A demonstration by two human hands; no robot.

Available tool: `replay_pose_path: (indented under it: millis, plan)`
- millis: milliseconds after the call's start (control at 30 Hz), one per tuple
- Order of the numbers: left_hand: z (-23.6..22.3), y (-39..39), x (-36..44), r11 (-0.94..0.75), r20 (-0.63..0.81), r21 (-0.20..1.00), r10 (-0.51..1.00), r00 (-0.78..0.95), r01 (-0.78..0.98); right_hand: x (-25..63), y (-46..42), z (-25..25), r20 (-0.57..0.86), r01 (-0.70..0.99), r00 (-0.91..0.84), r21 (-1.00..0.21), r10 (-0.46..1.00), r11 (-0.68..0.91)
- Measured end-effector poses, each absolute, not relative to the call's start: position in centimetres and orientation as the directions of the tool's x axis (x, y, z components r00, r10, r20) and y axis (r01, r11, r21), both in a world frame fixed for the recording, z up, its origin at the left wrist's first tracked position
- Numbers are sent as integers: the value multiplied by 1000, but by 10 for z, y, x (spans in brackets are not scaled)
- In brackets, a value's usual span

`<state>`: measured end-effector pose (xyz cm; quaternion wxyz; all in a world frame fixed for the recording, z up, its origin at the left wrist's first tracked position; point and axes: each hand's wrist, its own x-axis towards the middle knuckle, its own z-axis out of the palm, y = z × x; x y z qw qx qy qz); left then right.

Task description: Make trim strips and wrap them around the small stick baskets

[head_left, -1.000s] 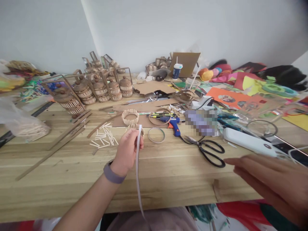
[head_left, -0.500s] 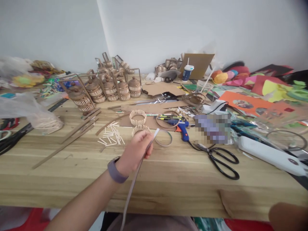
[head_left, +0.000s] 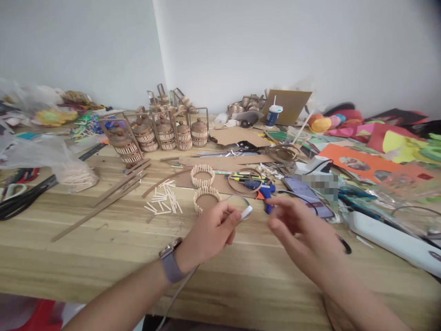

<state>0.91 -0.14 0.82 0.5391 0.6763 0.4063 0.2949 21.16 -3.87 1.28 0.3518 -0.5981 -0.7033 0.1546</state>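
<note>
My left hand (head_left: 210, 232), a watch on its wrist, pinches a long thin strip (head_left: 246, 212) near its white end. The strip's grey tail hangs down past the table's front edge. To the right, my right hand (head_left: 305, 236) hovers over the table with fingers apart and nothing visible in them. Its fingertips are near the handle of a blue glue gun (head_left: 268, 192). Beyond my left hand stand two rings of short wooden sticks, a farther ring (head_left: 202, 176) and a nearer ring (head_left: 197, 202). A thin hoop (head_left: 237, 197) lies partly hidden behind the strip's end.
Loose sticks (head_left: 163, 200) and long brown strips (head_left: 99, 207) lie left. Several lidded miniature baskets (head_left: 167, 133) stand behind. A phone (head_left: 310, 197), a white power strip (head_left: 392, 239), coloured sheets (head_left: 358, 161) and a cup (head_left: 274, 116) occupy the right and back.
My left hand has moved right, turning the strip's white end rightward. My right hand has come in from the lower right corner, over the scissors, now mostly covered. The view has shifted slightly.
</note>
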Motion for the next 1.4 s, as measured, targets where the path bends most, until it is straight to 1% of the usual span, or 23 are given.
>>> replay_pose_path:
  millis: [100, 167, 267, 367, 433, 467, 533, 600, 633, 700, 733, 767, 800, 833, 867, 933, 1000, 1133, 1233, 1400]
  plan:
    - [13, -8, 15, -190, 12, 945, 836, 549, 267, 197, -26, 14, 142, 597, -182, -770, 973, 224]
    - [13, -9, 16, -211, 4, 933, 816, 578, 292, 198, -24, 12, 123, 555, -171, -808, 978, 198]
    - [9, -5, 7, -197, -73, 907, 797, 600, 373, 217, -21, 11, 173, 555, -33, -816, 984, 162]
    - [3, 3, -12, -163, -177, 858, 797, 578, 488, 254, -18, 14, 168, 521, 165, -851, 972, 59]
    - [0, 7, -26, -152, -211, 827, 808, 550, 541, 283, -15, 16, 175, 541, 286, -841, 942, -8]
    - [-1, 9, -31, -157, -213, 814, 815, 539, 560, 296, -14, 16, 192, 578, 336, -815, 922, -41]
    - [-2, 11, -39, -177, -198, 787, 835, 514, 591, 316, -11, 15, 213, 644, 373, -760, 903, -87]
    - [-2, 12, -39, -206, -162, 763, 857, 489, 613, 320, -6, 13, 296, 747, 365, -660, 883, -88]
    - [-2, 12, -37, -224, -137, 755, 865, 483, 616, 314, -4, 11, 367, 801, 346, -595, 864, -69]
    - [-3, 11, -28, -275, -79, 749, 866, 493, 603, 287, -1, 6, 527, 896, 232, -443, 818, 31]
    - [-3, 10, -23, -305, -49, 748, 860, 507, 590, 268, 0, 3, 603, 924, 81, -344, 793, 167]
    - [-4, 10, -18, -334, -19, 746, 854, 520, 576, 247, 0, 0, 631, 896, -122, -263, 766, 359]
    - [-4, 9, -14, -357, 10, 744, 852, 524, 565, 226, 0, -3, 595, 830, -299, -224, 746, 511]
    - [-5, 9, -11, -368, 34, 742, 856, 516, 561, 207, -1, -6, 497, 763, -442, -231, 747, 604]
    - [-6, 8, -10, -364, 48, 742, 866, 497, 562, 191, -1, -9, 410, 736, -495, -271, 766, 621]
    - [-7, 8, -10, -320, 44, 760, 894, 446, 565, 174, -1, -13, 295, 748, -473, -363, 830, 556]
    - [-9, 8, -13, -259, 23, 798, 916, 402, 544, 174, 0, -14, 244, 766, -412, -430, 878, 479]
    - [-15, 8, -16, -176, 12, 882, 936, 352, 438, 183, 1, -14, 237, 737, -384, -503, 892, 451]
    - [-18, 6, -13, -134, 6, 912, 949, 315, 388, 179, -2, -15, 272, 713, -375, -527, 886, 463]
    - [-22, 3, -9, -28, -53, 964, 954, 294, 265, 169, -7, -16, 270, 724, -301, -559, 915, 403]
